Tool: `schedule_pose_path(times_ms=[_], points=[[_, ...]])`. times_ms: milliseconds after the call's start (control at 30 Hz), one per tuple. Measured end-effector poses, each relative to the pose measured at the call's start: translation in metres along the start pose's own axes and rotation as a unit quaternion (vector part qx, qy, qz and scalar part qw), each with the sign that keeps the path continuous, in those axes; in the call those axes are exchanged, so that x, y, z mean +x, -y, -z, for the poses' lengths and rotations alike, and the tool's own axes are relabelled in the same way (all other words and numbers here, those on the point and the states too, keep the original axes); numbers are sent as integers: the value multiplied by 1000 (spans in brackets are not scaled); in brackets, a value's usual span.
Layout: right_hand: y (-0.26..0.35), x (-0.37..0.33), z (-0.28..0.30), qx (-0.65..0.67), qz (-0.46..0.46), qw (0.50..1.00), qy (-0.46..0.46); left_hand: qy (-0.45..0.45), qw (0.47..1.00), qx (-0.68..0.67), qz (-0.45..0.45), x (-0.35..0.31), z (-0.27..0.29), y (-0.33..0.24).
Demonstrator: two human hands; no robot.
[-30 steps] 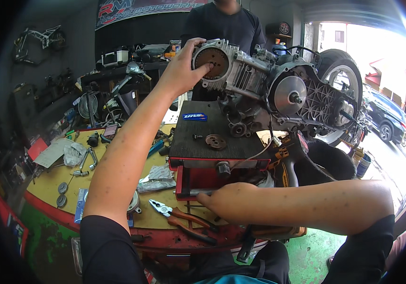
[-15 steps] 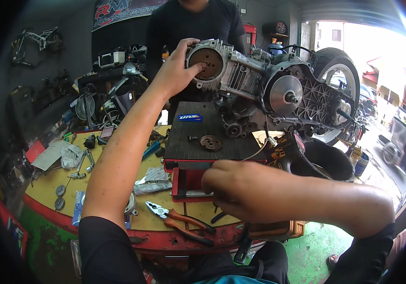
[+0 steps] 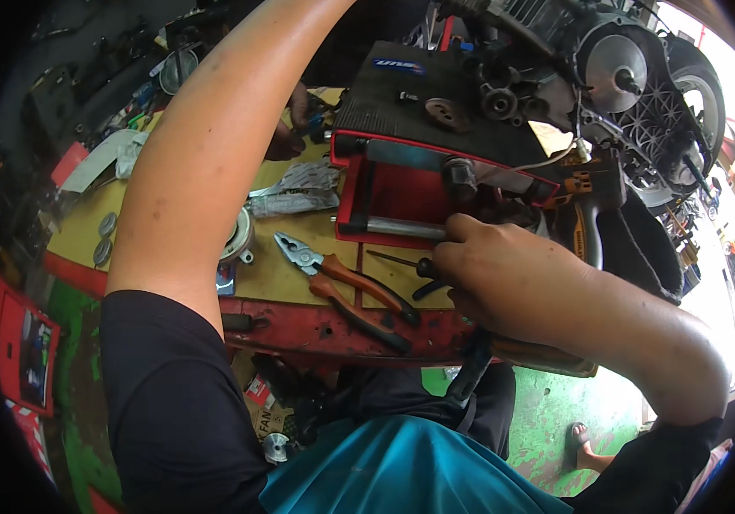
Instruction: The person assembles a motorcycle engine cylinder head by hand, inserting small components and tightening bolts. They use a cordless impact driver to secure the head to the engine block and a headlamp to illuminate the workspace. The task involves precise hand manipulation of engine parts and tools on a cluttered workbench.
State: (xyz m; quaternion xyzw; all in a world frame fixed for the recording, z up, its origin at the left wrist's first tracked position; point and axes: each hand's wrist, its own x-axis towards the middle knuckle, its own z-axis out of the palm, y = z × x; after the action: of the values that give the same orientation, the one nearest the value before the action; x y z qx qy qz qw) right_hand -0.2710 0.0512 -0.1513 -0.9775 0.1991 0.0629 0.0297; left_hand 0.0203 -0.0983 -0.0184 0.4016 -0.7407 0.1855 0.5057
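Observation:
My right hand (image 3: 497,276) is closed around the dark handle of a thin screwdriver (image 3: 397,259), its shaft pointing left just over the yellow tabletop (image 3: 286,224). A second handle, blue and black (image 3: 429,289), lies under the fingers. My left forearm (image 3: 192,163) reaches up past the top edge, so the left hand is out of the picture. Orange-and-black pliers (image 3: 346,287) lie between my arms. Beyond the right hand is a red tray (image 3: 353,201) with a metal bar; a dark cylindrical metal piece (image 3: 460,177) sits over it.
A black ribbed mat (image 3: 376,107) holds a round drilled plate (image 3: 446,113) and a bolt (image 3: 406,96). The engine (image 3: 615,73) with its wheel fills the upper right. A yellow-and-black power tool (image 3: 588,210) stands right of the tray. Another person's hand (image 3: 288,137) is at the table's far side.
The view has tipped down, taking my left hand and the engine's end out of sight. My right hand has moved right and nearer me, and the screwdriver now shows in it.

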Motion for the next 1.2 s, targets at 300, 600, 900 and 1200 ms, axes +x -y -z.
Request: schedule_pose_path(times_ms=[300, 600, 900, 1200], points=[[-6, 30, -7, -88, 38, 993, 72, 32, 998, 45, 10, 0, 5, 0], [8, 19, 58, -51, 6, 997, -55, 16, 999, 39, 13, -5, 8, -7], [-69, 52, 69, -79, -11, 973, -216, 32, 999, 9, -12, -3, 5, -2], [-62, 46, 86, -77, -41, 975, -203, 26, 1000, 1, -8, -10, 3, -7]])
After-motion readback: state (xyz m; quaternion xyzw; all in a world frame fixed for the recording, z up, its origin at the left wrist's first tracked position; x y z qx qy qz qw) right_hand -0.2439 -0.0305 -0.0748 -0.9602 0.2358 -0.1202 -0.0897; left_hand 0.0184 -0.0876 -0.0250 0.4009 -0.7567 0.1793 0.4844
